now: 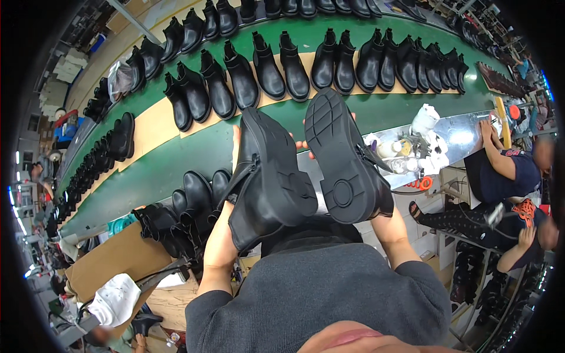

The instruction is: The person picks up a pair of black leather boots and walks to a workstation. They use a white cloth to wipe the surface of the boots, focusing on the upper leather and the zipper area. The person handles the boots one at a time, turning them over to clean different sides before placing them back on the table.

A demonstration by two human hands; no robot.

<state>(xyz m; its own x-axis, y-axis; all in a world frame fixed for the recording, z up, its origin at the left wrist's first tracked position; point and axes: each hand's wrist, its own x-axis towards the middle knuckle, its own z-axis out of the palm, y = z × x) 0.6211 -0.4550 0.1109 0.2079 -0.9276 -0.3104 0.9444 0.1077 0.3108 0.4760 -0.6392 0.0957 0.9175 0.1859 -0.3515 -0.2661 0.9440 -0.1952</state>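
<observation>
I hold up a pair of black ankle boots, one in each hand, with their dark treaded soles facing me and their toes pointing away. My left hand (236,141) is wrapped round the left boot (272,156), mostly hidden behind it. Round the right boot (338,144) my right hand (310,155) is closed, with only a few fingertips showing between the two soles. A zip or strap shows along the side of each boot. The boots stand close together, heels toward my chest.
A long green table (159,170) carries rows of black boots (241,76) on brown card. More boots (197,191) stand at near left. On the right, a metal tray (462,138) holds bottles and white cloths (425,119). Two people (500,170) sit on the right.
</observation>
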